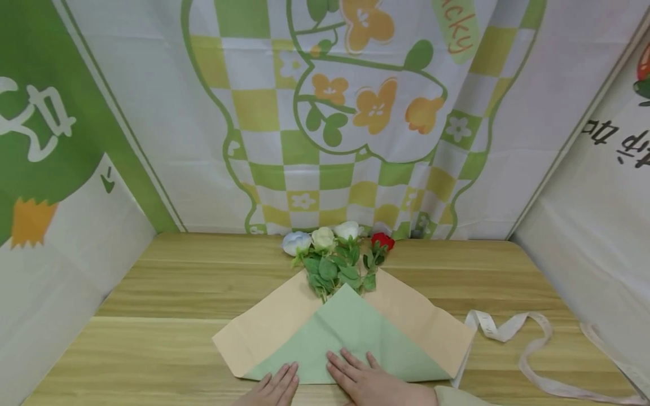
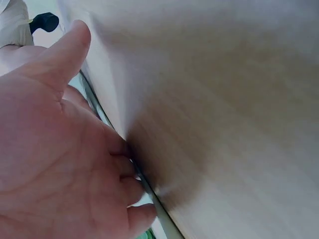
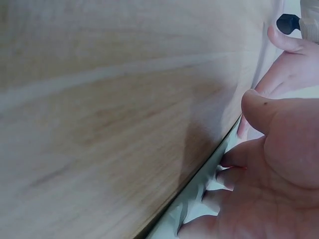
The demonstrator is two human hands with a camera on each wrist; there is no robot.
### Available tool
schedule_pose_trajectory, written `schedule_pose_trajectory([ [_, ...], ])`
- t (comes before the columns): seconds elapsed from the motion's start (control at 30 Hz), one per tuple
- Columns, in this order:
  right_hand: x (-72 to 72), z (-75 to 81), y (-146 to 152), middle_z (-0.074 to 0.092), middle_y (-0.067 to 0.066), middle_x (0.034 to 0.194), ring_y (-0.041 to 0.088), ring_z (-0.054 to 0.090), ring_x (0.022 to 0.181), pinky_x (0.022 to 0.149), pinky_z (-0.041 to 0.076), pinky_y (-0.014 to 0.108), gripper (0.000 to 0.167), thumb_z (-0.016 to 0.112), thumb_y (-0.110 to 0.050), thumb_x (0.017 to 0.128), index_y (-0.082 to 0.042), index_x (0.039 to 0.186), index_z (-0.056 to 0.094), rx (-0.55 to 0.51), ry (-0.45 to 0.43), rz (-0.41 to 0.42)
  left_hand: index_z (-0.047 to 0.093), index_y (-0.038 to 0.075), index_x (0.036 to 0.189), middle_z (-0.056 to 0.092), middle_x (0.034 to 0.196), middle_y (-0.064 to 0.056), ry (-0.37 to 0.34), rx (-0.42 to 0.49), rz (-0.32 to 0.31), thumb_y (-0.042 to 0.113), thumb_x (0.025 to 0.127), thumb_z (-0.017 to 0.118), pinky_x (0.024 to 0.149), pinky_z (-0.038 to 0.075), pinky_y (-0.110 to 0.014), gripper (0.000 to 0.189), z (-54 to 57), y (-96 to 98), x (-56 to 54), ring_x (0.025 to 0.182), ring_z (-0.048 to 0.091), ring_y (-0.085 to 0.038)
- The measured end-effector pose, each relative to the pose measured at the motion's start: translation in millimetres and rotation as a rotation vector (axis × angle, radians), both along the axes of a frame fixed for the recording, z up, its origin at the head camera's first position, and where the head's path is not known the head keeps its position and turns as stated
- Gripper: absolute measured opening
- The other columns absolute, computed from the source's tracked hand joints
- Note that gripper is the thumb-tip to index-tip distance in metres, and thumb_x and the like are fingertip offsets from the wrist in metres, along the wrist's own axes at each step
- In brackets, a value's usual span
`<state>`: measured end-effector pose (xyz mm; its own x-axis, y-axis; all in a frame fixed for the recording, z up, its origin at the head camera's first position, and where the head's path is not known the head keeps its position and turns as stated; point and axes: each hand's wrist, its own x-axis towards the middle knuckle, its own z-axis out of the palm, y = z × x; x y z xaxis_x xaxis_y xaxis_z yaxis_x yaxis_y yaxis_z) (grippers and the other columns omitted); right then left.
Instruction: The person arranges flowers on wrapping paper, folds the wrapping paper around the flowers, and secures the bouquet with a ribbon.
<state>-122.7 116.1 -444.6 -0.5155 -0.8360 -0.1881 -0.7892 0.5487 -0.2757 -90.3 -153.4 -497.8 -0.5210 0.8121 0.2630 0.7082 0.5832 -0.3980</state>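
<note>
My right hand [image 1: 363,380] lies flat on the pale green triangular flap of paper [image 1: 350,327], with its fingers straight and a little spread from each other. Its fingertips reach up from the bottom fold toward the middle of the flap. My left hand [image 1: 276,389] lies also flat, more to the left, and its straight fingers are close together; their tips touch the same flap just above its lower edge. In both wrist views, the thumb of each hand stands well apart from the other fingers.

The flap covers the middle of the wide peach-coloured sheet of wrapping paper [image 1: 274,321], which lies directly in front of me on the brown wood-grain table [image 1: 152,293]. Above the pointed tip of the flap, four round flowers show in a row: from the left, a pale blue bloom [image 1: 297,243], a cream bloom [image 1: 323,238], a white bloom [image 1: 347,230] and a red bloom [image 1: 382,241]. Below them are oval green leaves [image 1: 328,268], and the lower stems are hidden behind the flap. On the right side, a long thin white ribbon [image 1: 538,338] lies in loose waves on the table, and its one part is beside the right corner of the paper
</note>
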Motion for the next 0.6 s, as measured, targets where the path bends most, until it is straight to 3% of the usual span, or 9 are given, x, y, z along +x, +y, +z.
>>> schedule_pose_trajectory([
  [0.1,-0.7,0.6,0,0.02,0.007,0.15,0.027,0.02,0.136,0.091,0.035,0.059,0.062,0.036,-0.044,0.095,-0.006,0.143,0.026,-0.001,-0.018,-0.001,-0.023,-0.004,0.136,-0.032,0.142,-0.015,0.093,0.048,0.034,0.055,0.094,0.015,0.076,0.047,-0.023,0.082,-7.3,-8.2,2.7,0.13,-0.028,-0.022],
  [0.17,-1.7,0.9,0,0.018,0.007,0.151,0.027,0.019,0.136,0.092,0.034,0.059,0.062,0.036,-0.043,0.095,-0.006,0.144,0.025,-0.002,-0.043,-0.001,-0.021,-0.004,0.138,-0.029,0.144,-0.015,0.138,0.076,0.055,0.055,0.094,0.01,0.085,0.044,-0.021,0.08,-12.5,-14.9,3.9,0.132,-0.026,-0.022],
  [0.23,-2.5,0.8,0,0.017,0.007,0.151,0.027,0.018,0.136,0.092,0.034,0.06,0.061,0.035,-0.043,0.096,-0.007,0.144,0.024,-0.004,-0.062,0.003,-0.017,-0.004,0.139,-0.024,0.146,-0.015,0.195,0.124,0.06,0.052,0.095,0.007,0.101,0.032,-0.024,0.075,-19.3,-21.3,4.0,0.134,-0.021,-0.021],
  [0.27,-2.8,0.7,0,0.016,0.007,0.151,0.027,0.017,0.136,0.092,0.033,0.06,0.061,0.035,-0.043,0.096,-0.007,0.144,0.024,-0.004,-0.07,0.004,-0.013,-0.004,0.14,-0.018,0.148,-0.015,0.244,0.162,0.053,0.05,0.096,0.007,0.1,0.032,-0.023,0.073,-22.9,-24.0,3.6,0.135,-0.015,-0.021],
  [0.33,-3.4,0.8,0,0.016,0.007,0.151,0.027,0.017,0.136,0.092,0.033,0.06,0.061,0.034,-0.043,0.096,-0.007,0.144,0.024,-0.003,-0.07,0.008,-0.004,-0.005,0.142,-0.007,0.149,-0.015,0.315,0.258,0.036,0.046,0.097,0.008,0.109,0.015,-0.026,0.069,-30.4,-28.7,3.1,0.137,-0.005,-0.021],
  [0.4,-3.7,1.1,0,0.017,0.007,0.151,0.028,0.017,0.136,0.092,0.034,0.06,0.062,0.034,-0.044,0.096,-0.007,0.144,0.024,-0.001,-0.059,0.01,0.003,-0.004,0.142,0.002,0.149,-0.015,0.356,0.335,0.027,0.044,0.098,0.011,0.11,0.009,-0.028,0.066,-37.8,-33.2,3.1,0.137,0.003,-0.021],
  [0.47,-3.8,1.7,0,0.017,0.007,0.151,0.028,0.018,0.136,0.092,0.034,0.06,0.062,0.034,-0.044,0.095,-0.006,0.144,0.025,0.004,-0.049,0.006,0.009,-0.003,0.141,0.009,0.148,-0.014,0.376,0.385,0.031,0.045,0.098,0.016,0.107,0.022,-0.029,0.066,-48.9,-39.7,3.0,0.135,0.01,-0.022],
  [0.5,-4.0,1.9,0,0.017,0.007,0.151,0.028,0.018,0.136,0.091,0.034,0.06,0.062,0.035,-0.044,0.095,-0.006,0.144,0.025,0.004,-0.045,0.006,0.009,-0.002,0.141,0.01,0.148,-0.013,0.356,0.395,0.047,0.047,0.097,0.017,0.108,0.016,-0.03,0.067,-57.2,-44.4,3.6,0.135,0.01,-0.021],
  [0.6,-4.3,2.1,1,0.016,0.007,0.151,0.028,0.017,0.136,0.092,0.033,0.061,0.062,0.034,-0.044,0.095,-0.007,0.144,0.024,0.0,-0.067,-0.001,0.021,0.0,0.141,0.019,0.147,-0.013,0.388,0.398,0.077,0.05,0.096,0.02,0.105,0.027,-0.032,0.068,-88.4,-62.1,0.5,0.134,0.019,-0.021],
])
